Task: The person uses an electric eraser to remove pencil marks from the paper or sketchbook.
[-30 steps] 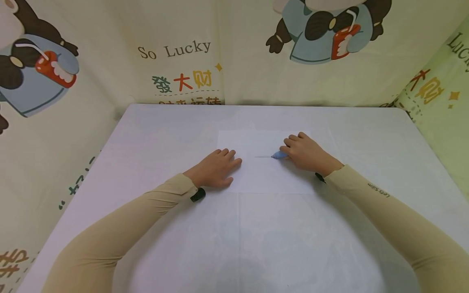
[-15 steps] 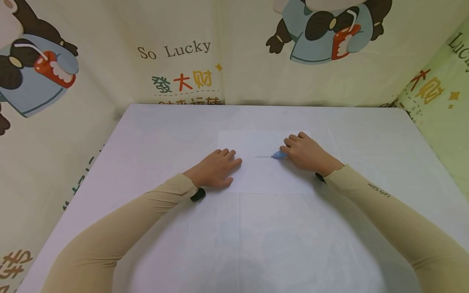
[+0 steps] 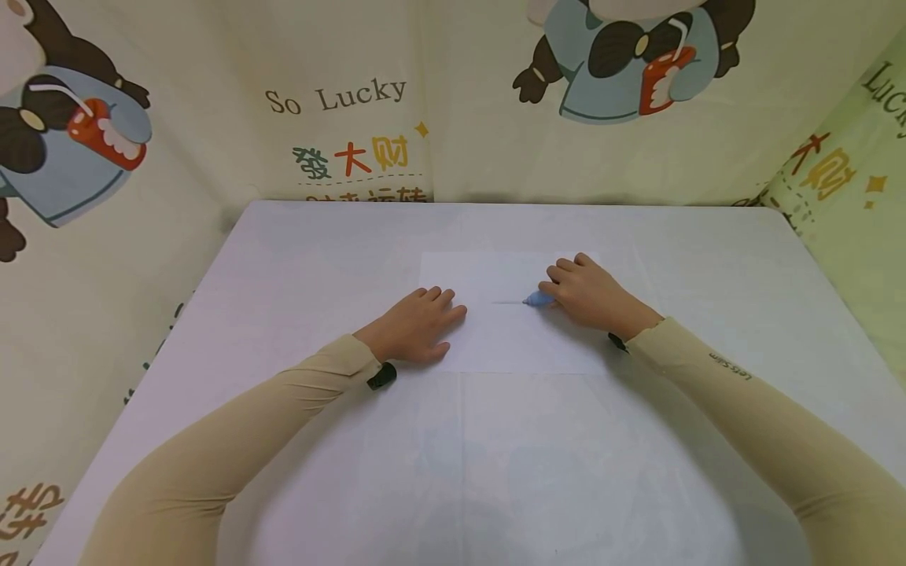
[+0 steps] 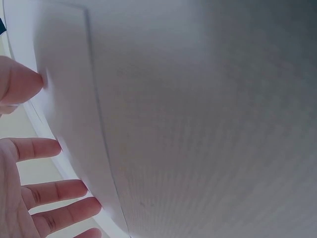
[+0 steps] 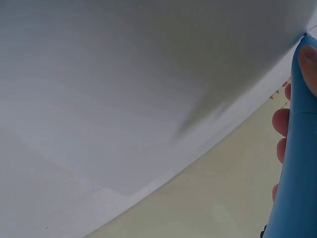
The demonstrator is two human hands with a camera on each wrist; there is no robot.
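A white sheet of paper (image 3: 506, 330) lies flat in the middle of the white table (image 3: 460, 456). My left hand (image 3: 419, 324) rests flat on the sheet's left edge with its fingers straight; the left wrist view shows the fingers (image 4: 47, 148) spread against the paper (image 4: 74, 124). My right hand (image 3: 587, 295) grips a light blue pen (image 3: 538, 299), tip on the paper at the end of a faint short line (image 3: 506, 302). In the right wrist view the blue pen (image 5: 294, 173) fills the right edge, with a thumb on it.
Cream cloth walls printed with cartoon figures and "So Lucky" (image 3: 336, 96) enclose the table at the back and left. A green printed cloth (image 3: 842, 204) closes the right side. The table's far edge (image 3: 495, 203) meets the cloth.
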